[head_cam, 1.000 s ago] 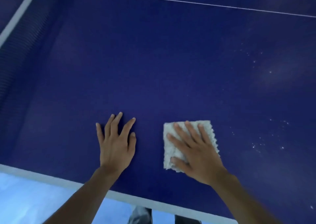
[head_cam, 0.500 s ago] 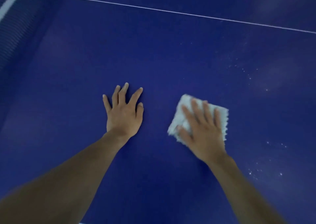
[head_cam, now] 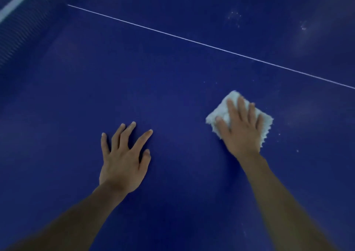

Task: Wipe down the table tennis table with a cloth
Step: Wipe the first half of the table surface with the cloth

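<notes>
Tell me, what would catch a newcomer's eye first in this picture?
Probably the white cloth, bright against the dark blue table, right of centre with the right hand pressed flat on top of it. The left hand lies spread and bare on the surface lower down at the middle. A thin white line slants across the table beyond them, with pale specks scattered near the cloth.

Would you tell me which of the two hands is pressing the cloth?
The right hand presses the white cloth; the left hand lies bare on the table.
</notes>
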